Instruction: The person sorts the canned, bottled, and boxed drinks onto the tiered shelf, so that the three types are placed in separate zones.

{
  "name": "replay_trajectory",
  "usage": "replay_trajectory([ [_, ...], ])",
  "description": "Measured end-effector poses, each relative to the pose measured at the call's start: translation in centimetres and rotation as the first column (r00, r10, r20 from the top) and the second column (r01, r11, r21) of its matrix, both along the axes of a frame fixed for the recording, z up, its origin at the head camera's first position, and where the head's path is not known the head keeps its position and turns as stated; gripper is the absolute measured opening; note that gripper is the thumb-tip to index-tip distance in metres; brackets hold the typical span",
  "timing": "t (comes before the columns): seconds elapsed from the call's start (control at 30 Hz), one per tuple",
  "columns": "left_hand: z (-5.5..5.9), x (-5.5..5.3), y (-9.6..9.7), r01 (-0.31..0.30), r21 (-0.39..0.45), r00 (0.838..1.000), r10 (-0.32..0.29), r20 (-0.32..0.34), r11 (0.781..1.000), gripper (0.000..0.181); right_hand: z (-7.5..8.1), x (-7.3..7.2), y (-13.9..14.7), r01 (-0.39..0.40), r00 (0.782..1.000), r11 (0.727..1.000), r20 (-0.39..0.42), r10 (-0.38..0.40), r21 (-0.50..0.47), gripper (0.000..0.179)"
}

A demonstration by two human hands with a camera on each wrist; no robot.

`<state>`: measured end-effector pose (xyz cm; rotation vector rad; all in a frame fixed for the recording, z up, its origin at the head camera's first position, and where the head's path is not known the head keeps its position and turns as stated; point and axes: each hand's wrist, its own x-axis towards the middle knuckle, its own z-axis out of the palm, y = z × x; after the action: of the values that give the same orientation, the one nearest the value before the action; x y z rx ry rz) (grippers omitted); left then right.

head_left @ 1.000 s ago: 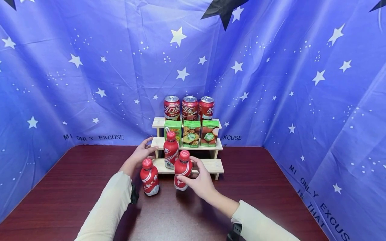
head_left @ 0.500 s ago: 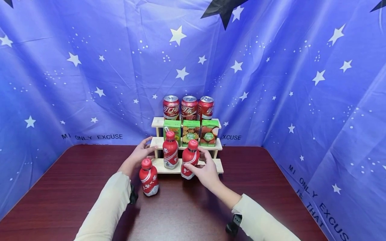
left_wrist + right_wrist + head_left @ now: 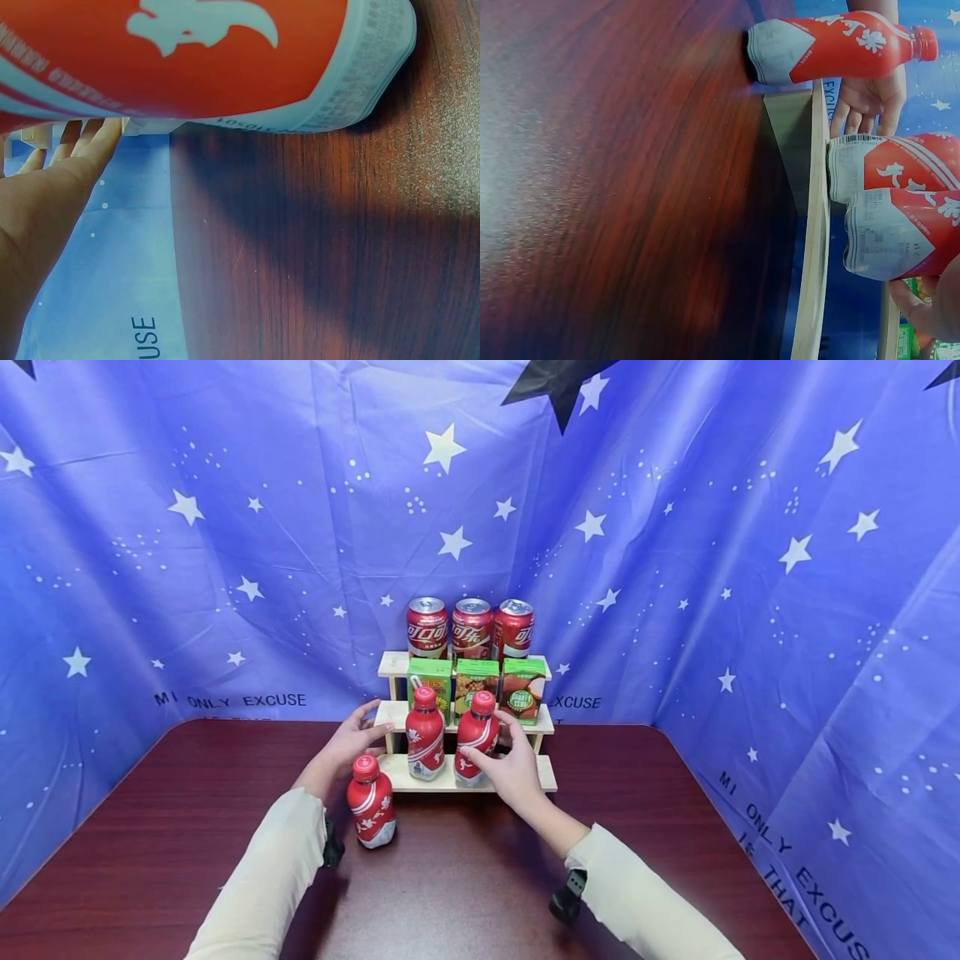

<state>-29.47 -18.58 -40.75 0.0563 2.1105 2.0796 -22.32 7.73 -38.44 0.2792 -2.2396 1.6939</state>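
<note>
My right hand (image 3: 512, 770) grips a red bottle (image 3: 475, 735) with a pale base, thumb in front and fingers round its far side. The bottle is upright, its base close over the lowest step of the wooden tiered stand (image 3: 536, 772). Just left of it on that step stands a second red bottle (image 3: 425, 739). A third red bottle (image 3: 371, 806) stands on the table in front of the stand's left end; it fills the top of the left wrist view. My left hand (image 3: 352, 743) touches the stand's left side at the middle step, its fingers extended (image 3: 97, 142).
Green drink cartons (image 3: 476, 681) line the middle step. Red cola cans (image 3: 472, 631) stand on the top step. Under everything is a dark red wooden table (image 3: 637, 810), with a blue star-printed cloth (image 3: 285, 568) hanging behind and at the sides.
My right hand has carried its bottle from over the table, back and slightly right, to the lowest step beside the other bottle. The left hand stays at the stand's side.
</note>
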Motion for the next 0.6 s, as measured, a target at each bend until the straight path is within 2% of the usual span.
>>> replay_trajectory([
  [0.33,0.1,0.1,0.1,0.006,-0.008,1.0,-0.006,0.007,1.0,0.071,-0.3,-1.2,-0.6,0.053,0.999,0.997,0.003,-0.053,0.052,0.069],
  [0.6,0.3,0.3,0.0,0.001,0.008,1.0,-0.002,0.006,1.0,0.071,-1.1,-2.0,-0.7,0.076,0.997,0.996,0.001,-0.076,0.047,0.068],
])
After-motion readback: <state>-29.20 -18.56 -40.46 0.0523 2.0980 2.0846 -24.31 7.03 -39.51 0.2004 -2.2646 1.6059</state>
